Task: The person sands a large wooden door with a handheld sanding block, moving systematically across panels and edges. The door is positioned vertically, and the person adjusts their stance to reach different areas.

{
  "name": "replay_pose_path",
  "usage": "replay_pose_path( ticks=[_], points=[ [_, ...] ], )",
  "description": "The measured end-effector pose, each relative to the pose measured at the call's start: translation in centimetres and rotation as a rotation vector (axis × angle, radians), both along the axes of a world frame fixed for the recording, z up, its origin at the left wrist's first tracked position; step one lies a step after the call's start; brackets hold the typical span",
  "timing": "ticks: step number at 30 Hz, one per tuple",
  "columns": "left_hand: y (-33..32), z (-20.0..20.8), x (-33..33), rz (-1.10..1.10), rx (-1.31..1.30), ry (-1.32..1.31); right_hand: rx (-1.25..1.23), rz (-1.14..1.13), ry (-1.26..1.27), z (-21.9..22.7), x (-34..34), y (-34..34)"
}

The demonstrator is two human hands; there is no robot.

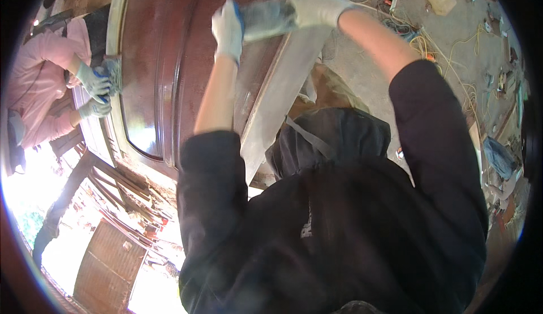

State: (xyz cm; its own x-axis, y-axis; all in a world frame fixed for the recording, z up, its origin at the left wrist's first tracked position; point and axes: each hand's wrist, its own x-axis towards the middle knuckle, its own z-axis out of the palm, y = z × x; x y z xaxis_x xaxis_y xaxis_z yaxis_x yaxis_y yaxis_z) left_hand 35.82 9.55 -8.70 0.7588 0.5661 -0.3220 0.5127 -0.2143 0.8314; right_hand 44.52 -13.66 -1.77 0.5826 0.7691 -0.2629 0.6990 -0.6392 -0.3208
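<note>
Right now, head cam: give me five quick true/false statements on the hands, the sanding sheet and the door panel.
1. Both of the wearer's hands wear pale work gloves: left hand, right hand. True.
2. The two hands hold a blurred grey sanding sheet between them. True.
3. The sheet is over a bright green plastic panel. False: it is over a dark reddish-brown wooden door panel.
4. The co-worker in the pink top stands with bare hands held away from the panel. False: the co-worker's gloved hands are at the panel's pale edge, one holding a grey pad.
5. Yellow cables lie on the concrete floor at the right. True.
</note>
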Motion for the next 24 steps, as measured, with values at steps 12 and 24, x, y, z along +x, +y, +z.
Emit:
replay_pose_path(
  ticks=[12,24],
  points=[
    [3.3,2.2,-25.0,0.6,-0.344,-0.006,0.004,0.261,0.311,-1.6,-17.0,8.9],
    [-5.7,5.1,-0.3,0.441,-0.168,0.033,-0.114,0.117,0.063,1.2,1.9,-0.5]
  ],
)
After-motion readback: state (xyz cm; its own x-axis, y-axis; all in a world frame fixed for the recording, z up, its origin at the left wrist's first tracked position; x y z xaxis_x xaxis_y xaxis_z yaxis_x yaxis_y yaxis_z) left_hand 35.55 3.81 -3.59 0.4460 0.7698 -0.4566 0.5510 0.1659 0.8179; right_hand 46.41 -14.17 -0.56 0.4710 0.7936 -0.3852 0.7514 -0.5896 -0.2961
